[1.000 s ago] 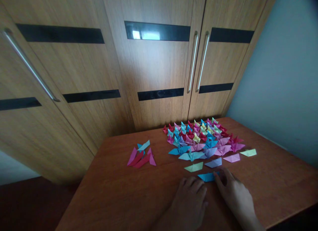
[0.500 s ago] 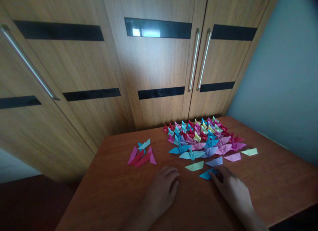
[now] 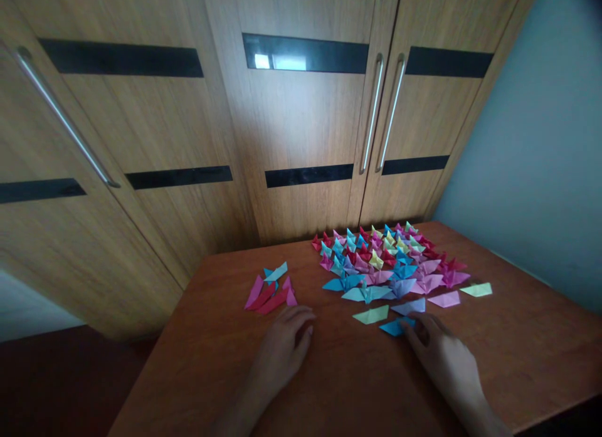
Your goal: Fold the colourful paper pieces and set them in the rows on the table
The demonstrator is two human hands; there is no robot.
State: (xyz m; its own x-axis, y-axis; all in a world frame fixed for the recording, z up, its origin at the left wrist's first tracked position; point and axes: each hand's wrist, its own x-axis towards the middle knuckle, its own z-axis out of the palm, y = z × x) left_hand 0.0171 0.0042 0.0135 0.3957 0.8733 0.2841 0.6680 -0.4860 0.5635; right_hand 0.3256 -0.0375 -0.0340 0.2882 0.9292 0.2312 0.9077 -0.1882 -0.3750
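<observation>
My left hand (image 3: pixel 282 343) is over the table with fingers apart and holds nothing; it is just in front of a small pile of folded pink, red and blue paper pieces (image 3: pixel 274 296). The fingertips of my right hand (image 3: pixel 442 352) are on a flat folded blue piece (image 3: pixel 394 326), which lies on the table. Behind that are a light green piece (image 3: pixel 371 315), a lavender piece (image 3: pixel 409 306), a pink piece (image 3: pixel 444 299) and a yellow-green piece (image 3: pixel 476 290). Many colourful paper cranes (image 3: pixel 376 259) stand in rows farther back.
The reddish-brown wooden table (image 3: pixel 329 374) reaches back to a wooden wardrobe (image 3: pixel 301 123) with metal handles and dark strips. A blue-grey wall (image 3: pixel 540 173) rises at the right.
My left hand has moved left, closer to the small pile. My right hand remains at the blue piece. The view has shifted slightly.
</observation>
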